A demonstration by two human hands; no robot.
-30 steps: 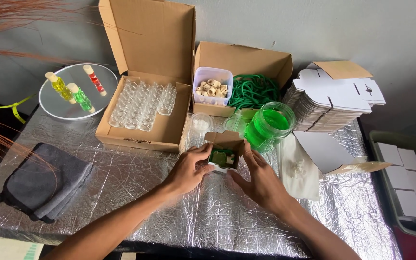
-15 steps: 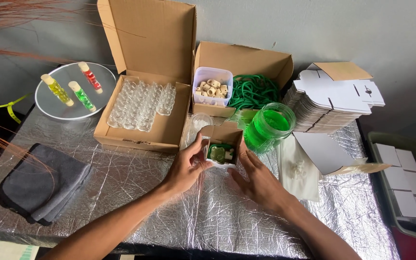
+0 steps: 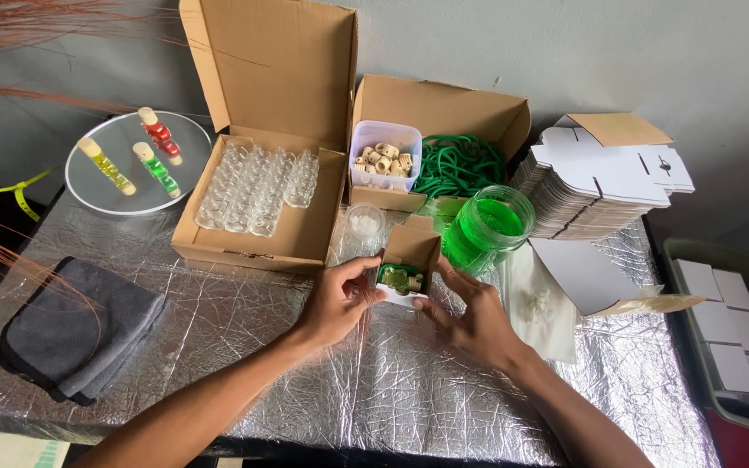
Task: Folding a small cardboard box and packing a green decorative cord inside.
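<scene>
left hand (image 3: 333, 303) + right hand (image 3: 470, 316) — grasp one small box (image 3: 407, 264) | three vials (image 3: 136, 156) — one plate (image 3: 97, 195)

Both forearms leave the frame at its lower edge. The left hand (image 3: 333, 305) and right hand (image 3: 470, 319) cover the lower sides of the small open cardboard box (image 3: 407, 264); the green item inside it is too small to identify. Right of the right hand, the grey tray of white cards (image 3: 730, 338) is cut by the frame's edge.
</scene>
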